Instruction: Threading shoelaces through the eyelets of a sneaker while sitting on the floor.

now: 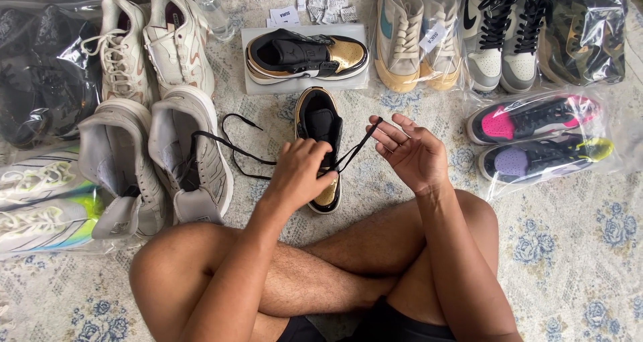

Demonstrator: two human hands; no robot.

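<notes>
Pinching the black shoelace (234, 151) low on the shoe, the left hand (299, 174) has fingers curled and pressed together over the tongue area of the black-and-gold sneaker (320, 148). That sneaker lies toe toward the person on the rug (576, 248), just ahead of the crossed bare legs. Right hand (410, 151) sits just right of the shoe, palm up, fingers loosely spread; the lace's other end runs taut up to the fingertips (382, 129) and is caught there between them. The free end of the lace loops out left across the rug, its tip near the grey high-tops.

Directly beyond the shoe: its mate, a second black-and-gold sneaker (307, 55), lying on its side on a pale flat box lid (258, 82).

Left side: pair of grey high-top sneakers (157, 158), and beyond them a pair of cream sneakers (151, 44) with pale laces. Far left, white and neon-green shoes in a clear bag (40, 204); a dark bagged item above it. A clear plastic bottle (213, 10) lies near the cream pair.

Right side: tan-soled pair with a paper tag (415, 37), grey-and-black laced pair (502, 37), and two bagged black sneakers, one with a pink lining (529, 117), one with purple and yellow (542, 158). Small paper packets (321, 8) lie at the top edge.
</notes>
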